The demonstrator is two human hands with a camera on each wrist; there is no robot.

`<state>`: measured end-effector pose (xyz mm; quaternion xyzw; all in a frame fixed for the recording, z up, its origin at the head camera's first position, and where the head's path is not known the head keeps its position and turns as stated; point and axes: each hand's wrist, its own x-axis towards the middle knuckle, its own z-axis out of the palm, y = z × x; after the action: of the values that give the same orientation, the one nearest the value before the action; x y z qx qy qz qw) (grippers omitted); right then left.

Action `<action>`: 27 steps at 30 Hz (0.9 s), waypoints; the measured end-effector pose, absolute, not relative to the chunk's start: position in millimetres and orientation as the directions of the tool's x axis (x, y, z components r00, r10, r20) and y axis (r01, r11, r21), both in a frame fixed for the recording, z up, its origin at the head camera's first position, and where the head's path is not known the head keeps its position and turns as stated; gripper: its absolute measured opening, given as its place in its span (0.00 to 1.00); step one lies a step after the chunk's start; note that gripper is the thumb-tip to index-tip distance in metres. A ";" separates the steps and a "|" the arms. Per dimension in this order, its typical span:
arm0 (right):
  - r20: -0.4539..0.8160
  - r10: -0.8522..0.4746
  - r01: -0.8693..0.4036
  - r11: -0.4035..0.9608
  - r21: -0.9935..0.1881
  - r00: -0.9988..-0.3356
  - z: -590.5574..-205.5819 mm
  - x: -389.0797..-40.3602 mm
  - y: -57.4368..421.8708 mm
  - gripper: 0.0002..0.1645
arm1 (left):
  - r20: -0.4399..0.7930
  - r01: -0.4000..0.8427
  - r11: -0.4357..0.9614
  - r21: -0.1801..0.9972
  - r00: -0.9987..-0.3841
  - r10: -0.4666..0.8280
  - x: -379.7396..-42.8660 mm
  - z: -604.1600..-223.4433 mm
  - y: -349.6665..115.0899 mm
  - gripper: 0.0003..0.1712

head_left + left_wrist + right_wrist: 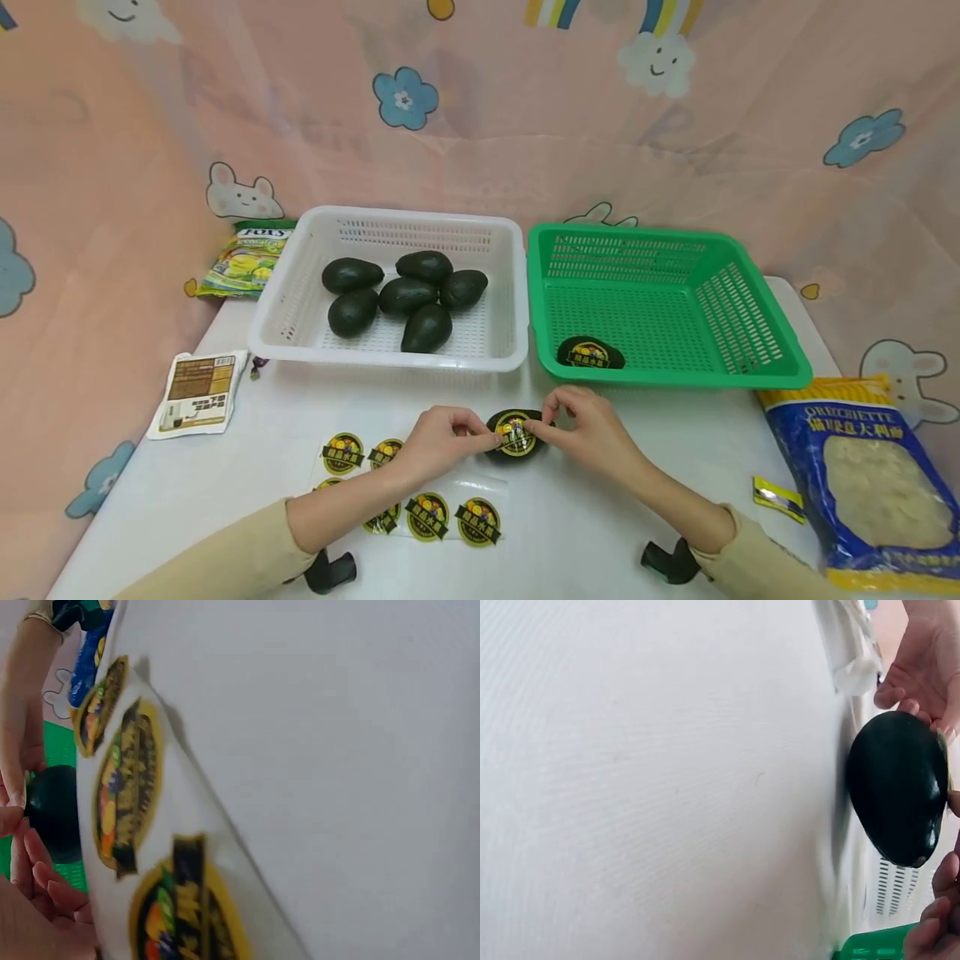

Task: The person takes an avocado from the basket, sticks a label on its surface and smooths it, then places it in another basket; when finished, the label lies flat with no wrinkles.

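A dark green avocado (896,787) lies on the white table in front of the baskets, with a round black and gold fruit sticker (516,437) on its upper face. At the sticker's left edge, my left hand (441,438) holds it with thumb and fingertip. My right hand (592,429) has its thumb on the sticker's right edge, its forefinger bent by the avocado's end. The wrist views show fingers of both hands close around the fruit. Below my left forearm lies a clear sheet of stickers (427,517), partly covered by the arm.
A white basket (390,360) holds several avocados. Beside it, a green basket (675,377) contains one stickered avocado (590,353). A white packet (198,393) and a green snack bag (247,260) are at left; a blue pasta bag (870,483) and small yellow packet (778,498) at right.
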<state>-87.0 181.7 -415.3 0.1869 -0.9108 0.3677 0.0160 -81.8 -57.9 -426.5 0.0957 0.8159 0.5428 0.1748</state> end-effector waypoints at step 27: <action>0.058 -0.457 -0.286 0.448 -0.847 -0.888 -423.3 -93.9 200.0 0.17 | 0.252 0.551 0.451 0.702 -0.785 0.566 -92.6 -432.3 -50.3 0.23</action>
<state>-93.9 200.0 -423.3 0.2195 -0.8462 0.4771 -0.0897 -92.6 -50.3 -432.3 0.3280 0.8516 0.4088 0.0093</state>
